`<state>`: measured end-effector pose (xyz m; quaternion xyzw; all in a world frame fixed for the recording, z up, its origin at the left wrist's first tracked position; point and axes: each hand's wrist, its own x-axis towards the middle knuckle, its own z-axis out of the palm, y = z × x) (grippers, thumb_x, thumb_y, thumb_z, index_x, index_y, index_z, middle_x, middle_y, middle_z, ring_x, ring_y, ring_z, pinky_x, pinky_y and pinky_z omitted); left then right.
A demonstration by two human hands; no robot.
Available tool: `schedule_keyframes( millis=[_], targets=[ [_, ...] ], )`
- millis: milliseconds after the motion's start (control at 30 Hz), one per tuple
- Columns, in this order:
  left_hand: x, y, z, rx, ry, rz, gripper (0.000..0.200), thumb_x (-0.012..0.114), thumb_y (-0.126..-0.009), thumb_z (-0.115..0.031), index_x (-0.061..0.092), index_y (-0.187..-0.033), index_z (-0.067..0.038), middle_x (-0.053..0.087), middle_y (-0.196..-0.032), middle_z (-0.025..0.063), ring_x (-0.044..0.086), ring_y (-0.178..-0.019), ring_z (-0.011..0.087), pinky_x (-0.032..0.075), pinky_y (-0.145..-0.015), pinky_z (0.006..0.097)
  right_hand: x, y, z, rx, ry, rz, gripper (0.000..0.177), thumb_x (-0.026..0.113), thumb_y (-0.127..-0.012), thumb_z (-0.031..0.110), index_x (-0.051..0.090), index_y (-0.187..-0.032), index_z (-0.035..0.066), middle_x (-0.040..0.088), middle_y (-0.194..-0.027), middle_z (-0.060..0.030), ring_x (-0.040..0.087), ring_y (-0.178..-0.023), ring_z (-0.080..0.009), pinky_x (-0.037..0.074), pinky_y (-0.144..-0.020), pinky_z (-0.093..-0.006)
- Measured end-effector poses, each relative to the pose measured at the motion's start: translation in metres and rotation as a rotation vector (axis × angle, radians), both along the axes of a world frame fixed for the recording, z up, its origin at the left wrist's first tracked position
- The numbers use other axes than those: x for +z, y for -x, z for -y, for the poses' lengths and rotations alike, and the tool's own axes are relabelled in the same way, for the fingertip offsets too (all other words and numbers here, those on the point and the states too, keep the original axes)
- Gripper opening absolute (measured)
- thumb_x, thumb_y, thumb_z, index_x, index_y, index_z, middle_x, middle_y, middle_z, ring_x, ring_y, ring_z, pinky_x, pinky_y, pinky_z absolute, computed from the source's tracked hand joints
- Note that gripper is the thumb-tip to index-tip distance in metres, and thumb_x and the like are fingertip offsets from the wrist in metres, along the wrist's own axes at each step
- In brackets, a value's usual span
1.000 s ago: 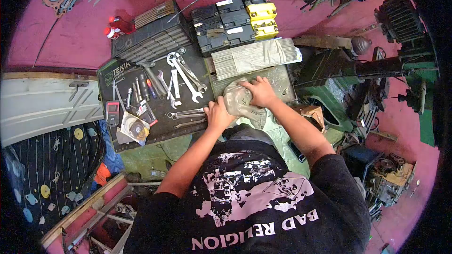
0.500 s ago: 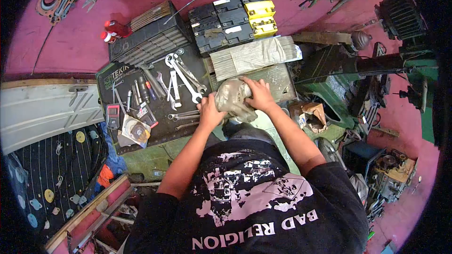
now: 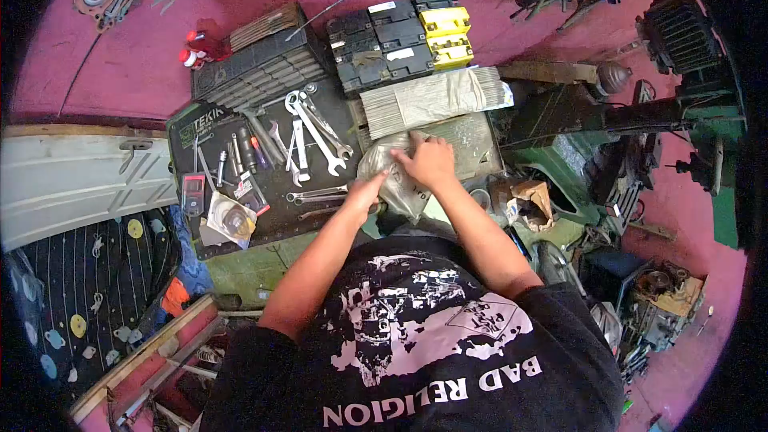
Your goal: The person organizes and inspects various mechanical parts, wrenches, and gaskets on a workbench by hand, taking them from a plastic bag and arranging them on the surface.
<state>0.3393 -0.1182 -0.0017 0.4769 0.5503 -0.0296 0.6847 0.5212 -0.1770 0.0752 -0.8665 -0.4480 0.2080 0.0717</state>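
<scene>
A crinkled, see-through greyish plastic bag with dark printing lies at the near edge of the bench, close to my body; its contents are hard to make out. My left hand grips the bag's left side, thumb on top. From the right, my right hand holds the upper part, its fingers curled over the plastic. Just left of the bag, combination wrenches rest on the dark mat, with larger wrenches behind them.
Behind the bag lies a bundle of thin rods in a wrapper. Black and yellow batteries stand farther back, beside a black crate. A red multimeter sits at left. An opened cardboard box is to the right.
The bag has turned and flattened, with its printing and pointed lower end now showing. My right hand has shifted left across its top, and my left hand has moved slightly right and down.
</scene>
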Motion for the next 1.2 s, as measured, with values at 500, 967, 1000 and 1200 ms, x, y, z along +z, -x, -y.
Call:
schedule_keyframes(
  millis=[500, 967, 1000, 1200],
  targets=[
    [-0.031, -0.030, 0.010, 0.595, 0.283, 0.009, 0.042, 0.074, -0.087, -0.025, 0.061, -0.120, -0.004, 0.066, -0.111, 0.0083, 0.062, -0.091, 0.0204, 0.049, -0.079, 0.0374, -0.065, -0.034, -0.017, -0.106, 0.211, -0.455, 0.118, 0.078, -0.057, 0.070, 0.042, -0.144, -0.002, 0.061, -0.129, -0.0278, 0.059, -0.122, -0.0366, 0.047, -0.102, -0.0437],
    [0.034, 0.005, 0.005, 0.601, 0.193, 0.347, 0.036, 0.058, -0.091, -0.010, 0.056, -0.126, -0.003, 0.066, -0.116, 0.0083, 0.064, -0.104, 0.0213, 0.050, -0.088, 0.0355, 0.016, -0.010, 0.004, -0.098, -0.233, -0.707, 0.098, 0.085, -0.063, 0.018, 0.035, -0.145, 0.001, 0.062, -0.124, -0.0222, 0.060, -0.116, -0.0309, 0.046, -0.100, -0.0368],
    [0.042, 0.006, -0.004, 0.593, 0.079, 0.421, 0.036, 0.057, -0.091, -0.007, 0.055, -0.127, -0.002, 0.064, -0.119, 0.0096, 0.063, -0.107, 0.0217, 0.049, -0.092, 0.0358, 0.040, -0.005, -0.004, -0.145, -0.228, -0.759, 0.095, 0.083, -0.061, 0.012, 0.035, -0.143, 0.006, 0.060, -0.124, -0.0209, 0.058, -0.118, -0.0310, 0.045, -0.101, -0.0358],
    [0.077, -0.002, -0.047, 0.573, -0.332, 0.629, 0.046, 0.060, -0.083, 0.010, 0.054, -0.128, 0.002, 0.063, -0.122, 0.0090, 0.060, -0.111, 0.0188, 0.044, -0.099, 0.0325, 0.044, 0.007, -0.038, -0.020, -0.670, -0.630, 0.083, 0.077, -0.062, 0.004, 0.037, -0.135, 0.006, 0.052, -0.125, -0.0186, 0.051, -0.122, -0.0324, 0.041, -0.105, -0.0384]
  ],
)
